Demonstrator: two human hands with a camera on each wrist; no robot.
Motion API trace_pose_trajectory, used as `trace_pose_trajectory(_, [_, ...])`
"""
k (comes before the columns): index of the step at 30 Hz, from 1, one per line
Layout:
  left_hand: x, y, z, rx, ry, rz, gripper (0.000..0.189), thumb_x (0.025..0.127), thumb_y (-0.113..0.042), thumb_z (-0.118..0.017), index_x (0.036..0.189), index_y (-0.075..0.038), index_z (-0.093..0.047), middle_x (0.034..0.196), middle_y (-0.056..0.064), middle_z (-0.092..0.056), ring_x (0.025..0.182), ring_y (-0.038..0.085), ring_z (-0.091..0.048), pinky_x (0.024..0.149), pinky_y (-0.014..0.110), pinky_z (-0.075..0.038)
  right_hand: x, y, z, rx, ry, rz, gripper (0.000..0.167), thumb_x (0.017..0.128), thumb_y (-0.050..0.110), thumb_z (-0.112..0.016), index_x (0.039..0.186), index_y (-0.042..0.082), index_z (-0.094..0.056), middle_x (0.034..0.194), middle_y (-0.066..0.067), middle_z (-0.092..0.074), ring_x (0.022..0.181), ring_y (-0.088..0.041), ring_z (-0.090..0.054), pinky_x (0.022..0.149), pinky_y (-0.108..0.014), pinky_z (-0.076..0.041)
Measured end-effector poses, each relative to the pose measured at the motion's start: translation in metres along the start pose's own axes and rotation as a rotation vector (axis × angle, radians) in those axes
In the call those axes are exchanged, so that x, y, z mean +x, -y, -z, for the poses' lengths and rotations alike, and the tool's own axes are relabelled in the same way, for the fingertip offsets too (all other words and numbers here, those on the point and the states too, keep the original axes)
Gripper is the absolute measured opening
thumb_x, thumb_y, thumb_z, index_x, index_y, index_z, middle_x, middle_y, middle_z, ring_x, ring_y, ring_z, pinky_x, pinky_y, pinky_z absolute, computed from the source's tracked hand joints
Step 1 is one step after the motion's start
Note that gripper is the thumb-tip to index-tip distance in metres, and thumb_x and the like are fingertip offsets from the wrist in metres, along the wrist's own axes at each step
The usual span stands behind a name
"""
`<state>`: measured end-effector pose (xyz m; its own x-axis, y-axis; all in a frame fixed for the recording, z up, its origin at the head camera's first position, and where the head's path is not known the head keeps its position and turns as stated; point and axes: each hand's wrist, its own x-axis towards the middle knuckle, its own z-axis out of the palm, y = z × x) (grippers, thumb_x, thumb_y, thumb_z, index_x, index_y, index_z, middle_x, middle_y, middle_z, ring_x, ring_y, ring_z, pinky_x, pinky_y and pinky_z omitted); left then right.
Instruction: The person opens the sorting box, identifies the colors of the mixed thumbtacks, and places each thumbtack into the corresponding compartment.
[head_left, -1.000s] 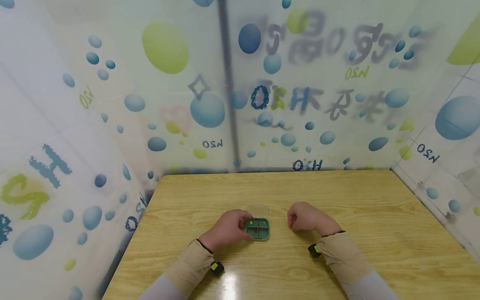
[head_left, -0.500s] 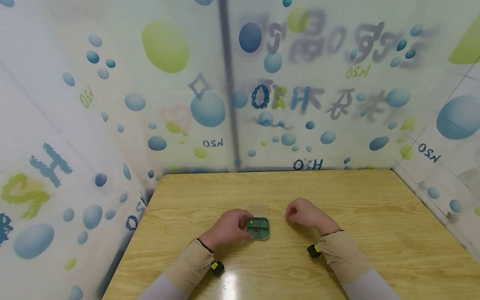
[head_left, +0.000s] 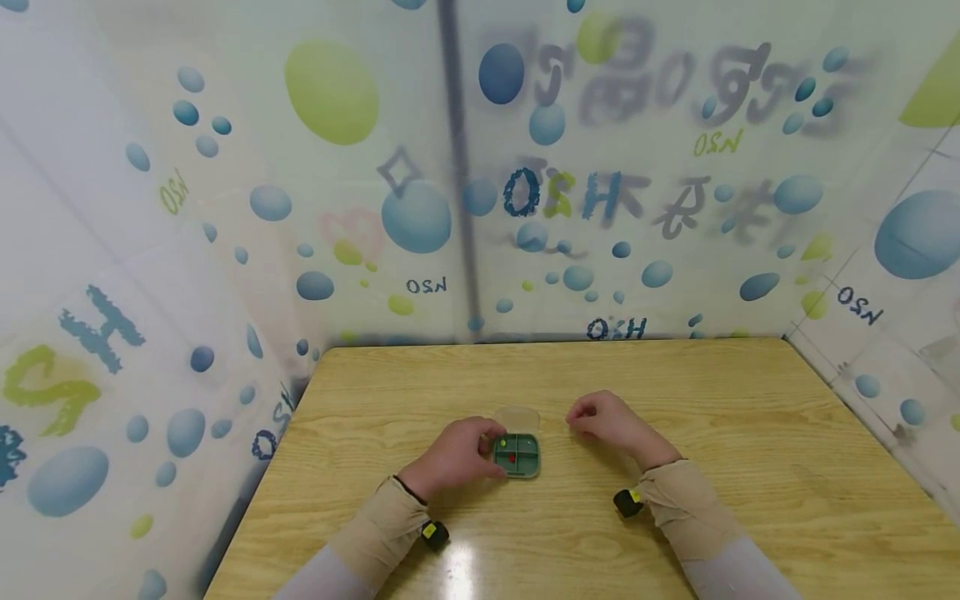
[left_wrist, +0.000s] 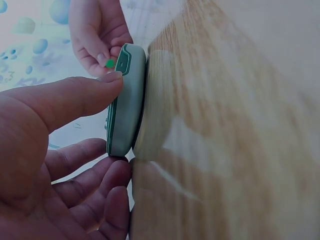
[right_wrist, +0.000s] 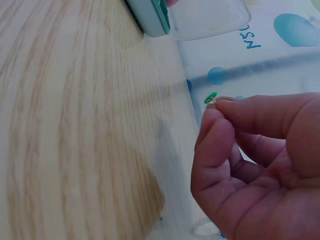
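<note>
A small green pill box (head_left: 528, 465) with several compartments stands with its lid raised on the table. In it lie a red piece (head_left: 512, 457) and a yellow-green piece (head_left: 502, 443). My left hand (head_left: 453, 457) holds the box by its left side, thumb on the near edge and fingers at the far one, as the left wrist view shows. To the right of the box, my right hand (head_left: 611, 421) pinches a green thumbtack (right_wrist: 211, 97) between thumb and forefinger. Its round flat head points outward and the thin gold-coloured pin sits at the fingertips.
The clear lid (head_left: 517, 419) tilts back behind the box. A wooden table (head_left: 712, 392) spreads around both hands, with a patterned curtain (head_left: 360, 208) along its back edge. Each wrist carries a strapped black camera (head_left: 627, 502).
My right hand has moved slightly left and away from me, nearer the lid, and its pinching fingers show more. The left hand and the box stay in place.
</note>
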<state>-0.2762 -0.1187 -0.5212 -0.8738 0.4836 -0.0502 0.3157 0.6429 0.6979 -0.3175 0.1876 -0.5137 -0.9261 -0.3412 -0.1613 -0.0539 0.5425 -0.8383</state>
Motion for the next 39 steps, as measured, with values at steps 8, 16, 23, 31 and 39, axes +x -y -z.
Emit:
trace_pose_trajectory(8, [0.001, 0.001, 0.0, -0.003, -0.001, -0.007, 0.059, 0.081, -0.021, -0.094, 0.134, -0.01, -0.07, 0.116, 0.002, -0.071, 0.098, 0.015, -0.066, 0.084, 0.036, -0.056, 0.003, -0.008, 0.004, 0.29, 0.024, -0.005, 0.019, 0.106, 0.002, -0.059, 0.114, -0.014, -0.067, 0.088, -0.004, -0.067, 0.076, -0.013, -0.06, 0.069, -0.025, -0.054])
trace_pose_trajectory(16, [0.001, 0.002, 0.0, -0.002, -0.001, -0.014, 0.06, 0.082, -0.021, -0.094, 0.135, -0.01, -0.07, 0.115, 0.002, -0.071, 0.098, 0.015, -0.066, 0.084, 0.035, -0.056, 0.008, -0.027, 0.012, 0.582, 0.115, 0.025, 0.015, 0.108, 0.001, -0.055, 0.113, -0.004, -0.069, 0.091, 0.003, -0.068, 0.079, -0.005, -0.065, 0.072, -0.019, -0.057])
trace_pose_trajectory(23, [0.002, 0.004, -0.001, 0.002, -0.001, -0.02, 0.06, 0.082, -0.022, -0.094, 0.136, -0.009, -0.07, 0.114, 0.002, -0.071, 0.098, 0.015, -0.066, 0.084, 0.035, -0.056, 0.008, -0.039, 0.015, 0.757, 0.165, 0.041, 0.02, 0.109, 0.0, -0.053, 0.106, 0.008, -0.07, 0.092, 0.004, -0.069, 0.081, -0.004, -0.066, 0.073, -0.017, -0.057])
trace_pose_trajectory(31, [0.001, 0.005, -0.001, -0.003, 0.004, -0.019, 0.061, 0.082, -0.023, -0.094, 0.136, -0.01, -0.069, 0.115, 0.001, -0.071, 0.098, 0.014, -0.066, 0.083, 0.035, -0.056, 0.01, -0.052, 0.018, 0.933, 0.271, 0.119, 0.033, 0.112, -0.002, -0.043, 0.103, 0.013, -0.071, 0.093, 0.004, -0.07, 0.084, -0.005, -0.066, 0.073, -0.018, -0.056])
trace_pose_trajectory(39, [0.002, 0.003, -0.001, 0.004, 0.003, -0.012, 0.06, 0.083, -0.024, -0.093, 0.137, -0.011, -0.069, 0.112, -0.002, -0.071, 0.097, 0.012, -0.065, 0.083, 0.033, -0.056, 0.004, -0.049, 0.025, 1.175, 0.385, 0.234, 0.049, 0.115, -0.003, -0.025, 0.105, 0.01, -0.071, 0.1, 0.002, -0.071, 0.09, -0.008, -0.065, 0.082, -0.02, -0.056])
